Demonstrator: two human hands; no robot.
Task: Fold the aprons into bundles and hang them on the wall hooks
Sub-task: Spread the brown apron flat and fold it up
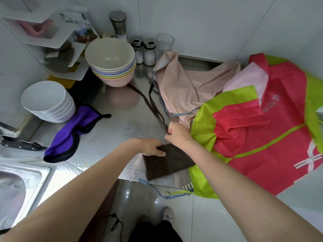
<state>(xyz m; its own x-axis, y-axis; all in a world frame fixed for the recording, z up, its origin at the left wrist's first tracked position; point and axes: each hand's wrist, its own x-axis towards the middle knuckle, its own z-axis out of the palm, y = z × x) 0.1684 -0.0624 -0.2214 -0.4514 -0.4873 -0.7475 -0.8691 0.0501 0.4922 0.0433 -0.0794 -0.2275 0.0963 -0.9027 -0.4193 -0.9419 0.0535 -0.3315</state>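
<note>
My left hand (153,147) holds down the folded brown apron (166,161) (a tight bundle near the counter (111,130) edge); at one o'clock, my right hand (176,132) pinches its brown strap (150,103).

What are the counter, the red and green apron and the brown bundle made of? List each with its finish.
Counter: likely stainless steel, embossed with a fine dotted pattern, shiny with soft reflections.
Red and green apron: looks like thin synthetic, perhaps nylon or polyester; slight sheen, crisp creases.
Brown bundle: matte woven fabric, possibly cotton; no shine, soft folds.
</note>
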